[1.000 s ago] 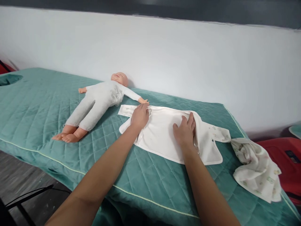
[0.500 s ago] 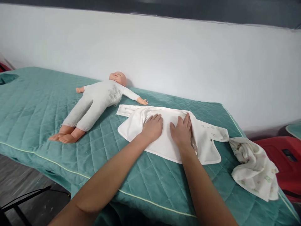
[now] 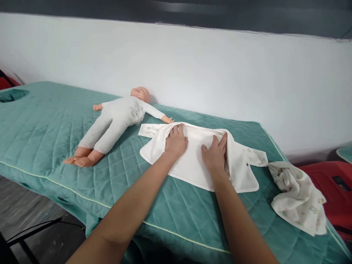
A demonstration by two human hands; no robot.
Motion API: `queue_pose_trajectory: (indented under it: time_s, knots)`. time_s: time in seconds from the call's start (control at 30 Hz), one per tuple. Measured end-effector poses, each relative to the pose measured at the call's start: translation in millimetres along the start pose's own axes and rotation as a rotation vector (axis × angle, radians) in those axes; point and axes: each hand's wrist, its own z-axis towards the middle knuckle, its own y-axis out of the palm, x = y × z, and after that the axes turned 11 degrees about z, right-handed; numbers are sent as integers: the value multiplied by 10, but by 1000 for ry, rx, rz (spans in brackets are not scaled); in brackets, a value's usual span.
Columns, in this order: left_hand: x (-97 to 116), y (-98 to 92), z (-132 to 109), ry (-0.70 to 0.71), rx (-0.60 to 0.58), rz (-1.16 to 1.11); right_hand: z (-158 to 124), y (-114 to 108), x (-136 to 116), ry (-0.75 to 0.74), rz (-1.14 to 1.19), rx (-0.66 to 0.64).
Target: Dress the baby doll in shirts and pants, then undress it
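A white baby shirt (image 3: 194, 154) lies spread on the green quilted cover, its front opened and its patterned sleeves stretched to both sides. On its inside, toward the left, rests my left hand (image 3: 176, 140), fingers extended at the upper fold. My right hand (image 3: 216, 153) lies on the right part with spread fingers, the fingertips against the inner edge of the folded-back flap. Neither hand grasps the cloth. Left of the shirt a baby doll (image 3: 118, 117) in a white cloth body lies on its back, one hand close to the shirt's left sleeve.
The green quilted cover (image 3: 55, 135) drapes over a bed against a white wall (image 3: 192, 73). A crumpled patterned cloth (image 3: 299, 198) sits near the right edge. Beyond that edge is a red chair (image 3: 330, 183). A black metal frame (image 3: 33, 231) stands at lower left.
My left hand has slid a little up toward the shirt's upper left fold. My right hand has shifted slightly, its fingers spread at the flap. The view has tilted slightly.
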Motion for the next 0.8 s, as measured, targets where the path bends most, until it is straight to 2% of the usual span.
queue_pose_trajectory:
  time_s: [0.33,0.53,0.8]
  knots:
    - [-8,8,74,-9,-20,19,92,-20,183,-20,193,129]
    - [-13,-14,44,15,-39,38,98,16,194,-51,158,168]
    - [9,-25,2,62,-89,107,116,34,180,-118,53,-43]
